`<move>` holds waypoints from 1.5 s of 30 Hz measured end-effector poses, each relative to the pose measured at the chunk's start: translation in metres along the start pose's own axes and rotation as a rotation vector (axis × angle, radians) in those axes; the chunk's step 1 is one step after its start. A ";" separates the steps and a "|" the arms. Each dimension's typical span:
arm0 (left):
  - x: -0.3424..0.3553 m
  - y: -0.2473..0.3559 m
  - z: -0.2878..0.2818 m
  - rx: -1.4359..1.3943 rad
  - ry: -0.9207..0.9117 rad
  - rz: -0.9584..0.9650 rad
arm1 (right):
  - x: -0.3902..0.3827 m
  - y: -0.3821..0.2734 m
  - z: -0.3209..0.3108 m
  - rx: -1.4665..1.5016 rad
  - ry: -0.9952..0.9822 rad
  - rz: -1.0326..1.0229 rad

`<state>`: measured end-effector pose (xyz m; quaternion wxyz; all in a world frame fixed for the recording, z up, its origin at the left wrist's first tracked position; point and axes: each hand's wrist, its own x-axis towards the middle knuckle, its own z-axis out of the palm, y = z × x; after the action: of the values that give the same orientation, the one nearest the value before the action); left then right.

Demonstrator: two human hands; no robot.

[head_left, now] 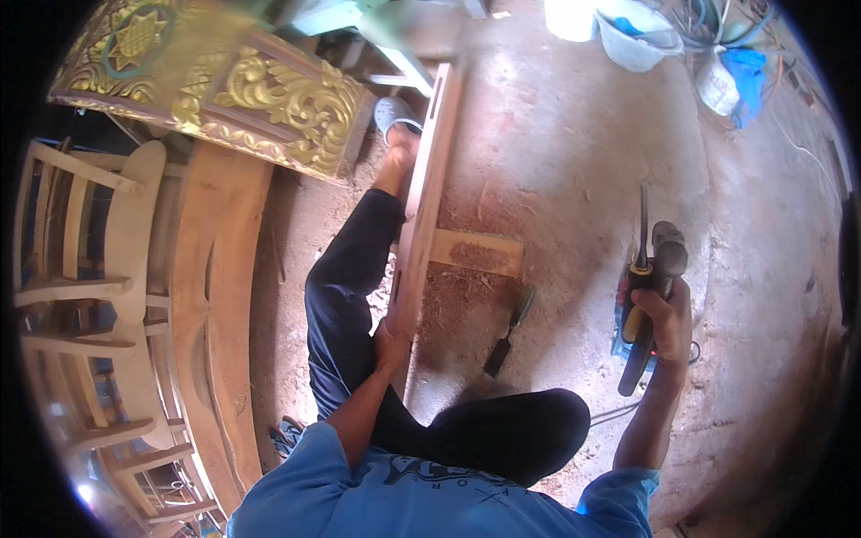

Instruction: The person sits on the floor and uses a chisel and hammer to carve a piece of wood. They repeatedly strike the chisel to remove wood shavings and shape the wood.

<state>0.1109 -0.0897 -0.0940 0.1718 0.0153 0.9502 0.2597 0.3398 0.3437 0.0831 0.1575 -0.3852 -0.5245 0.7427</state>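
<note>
Head view shows dusty floor (574,152), gilded carving (287,100), right grip (671,321) clasping hammer (670,249) and chisel (641,267), left grip (390,346) clasping beam (420,233).

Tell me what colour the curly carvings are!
The curly carvings are gold, seen best in the head view.

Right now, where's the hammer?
Head view, right side: the hammer is in the right hand, beside a thin-shafted tool, well right of the slotted wooden beam.
</note>
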 end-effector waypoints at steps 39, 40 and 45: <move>0.009 -0.046 0.063 -0.552 0.092 -0.124 | -0.063 0.048 0.243 0.751 -0.071 0.280; 0.012 -0.047 0.059 -0.568 0.088 -0.102 | -0.063 0.049 0.241 0.823 -0.055 0.293; 0.014 -0.044 0.043 -0.504 0.046 0.010 | -0.073 0.045 0.224 0.687 -0.011 0.290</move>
<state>0.1143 -0.1051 -0.1549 0.1470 -0.0291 0.8590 0.4895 0.2296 0.1316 0.1065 0.1679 -0.3762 -0.1853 0.8922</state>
